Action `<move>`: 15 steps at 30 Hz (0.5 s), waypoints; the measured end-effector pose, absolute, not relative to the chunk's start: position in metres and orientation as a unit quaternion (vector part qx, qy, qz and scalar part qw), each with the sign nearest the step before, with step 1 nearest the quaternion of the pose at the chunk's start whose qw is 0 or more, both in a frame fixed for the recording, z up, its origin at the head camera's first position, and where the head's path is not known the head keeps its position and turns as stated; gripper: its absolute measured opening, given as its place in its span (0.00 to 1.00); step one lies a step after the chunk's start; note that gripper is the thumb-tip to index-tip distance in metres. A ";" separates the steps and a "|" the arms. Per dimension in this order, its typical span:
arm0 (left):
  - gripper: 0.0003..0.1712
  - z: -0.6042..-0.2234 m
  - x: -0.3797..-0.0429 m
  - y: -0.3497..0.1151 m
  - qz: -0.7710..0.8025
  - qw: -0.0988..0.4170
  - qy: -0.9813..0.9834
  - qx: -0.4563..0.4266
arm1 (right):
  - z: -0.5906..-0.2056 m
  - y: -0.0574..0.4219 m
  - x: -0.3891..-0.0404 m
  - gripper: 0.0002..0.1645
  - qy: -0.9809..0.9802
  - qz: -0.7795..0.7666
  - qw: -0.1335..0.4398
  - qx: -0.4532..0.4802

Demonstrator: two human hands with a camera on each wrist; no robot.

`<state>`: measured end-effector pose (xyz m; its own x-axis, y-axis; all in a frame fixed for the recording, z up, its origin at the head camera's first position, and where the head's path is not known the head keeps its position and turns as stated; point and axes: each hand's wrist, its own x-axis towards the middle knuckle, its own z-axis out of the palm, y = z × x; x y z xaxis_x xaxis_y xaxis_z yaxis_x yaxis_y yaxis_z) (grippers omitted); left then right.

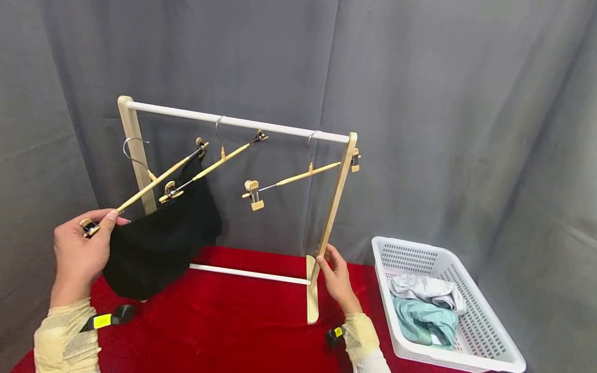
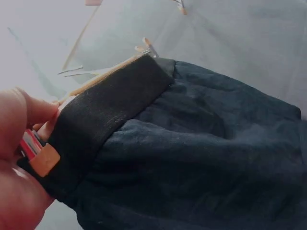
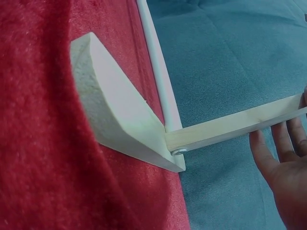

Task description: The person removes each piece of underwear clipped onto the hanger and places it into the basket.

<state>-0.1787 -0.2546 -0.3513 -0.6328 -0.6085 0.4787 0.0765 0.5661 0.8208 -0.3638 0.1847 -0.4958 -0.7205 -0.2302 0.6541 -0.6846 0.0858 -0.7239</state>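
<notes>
My left hand pinches one end of a wooden clip hanger beside its clip. A black garment with a wide waistband hangs from the hanger's clips. The hanger tilts, its far end higher, and its metal hook is off the rail, in front of the rack's left post. My right hand grips the lower part of the rack's right wooden post, thumb in front and fingers behind. In the right wrist view, fingers lie against that post's edge.
Two bare clip hangers hang from the white rail. A white bar runs low along the red cloth. At right stands a white basket holding grey and teal fabric. Grey curtains close the back.
</notes>
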 end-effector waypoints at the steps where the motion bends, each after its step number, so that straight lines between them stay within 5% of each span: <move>1: 0.22 -0.357 -0.179 -0.253 -0.434 0.388 -0.796 0.167 | -0.495 0.185 -0.364 0.20 -0.713 0.593 0.190 0.323; 15: 0.15 -0.409 -0.192 -0.234 -0.432 0.294 -0.853 -0.013 | -0.493 0.188 -0.364 0.20 -0.711 0.594 0.184 0.327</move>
<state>-0.1915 -0.2340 -0.4094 -0.8272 -0.2306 0.5124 0.2764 0.6270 0.7284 -0.3636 0.1878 -0.4935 -0.7182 -0.2464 0.6507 -0.6842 0.0802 -0.7248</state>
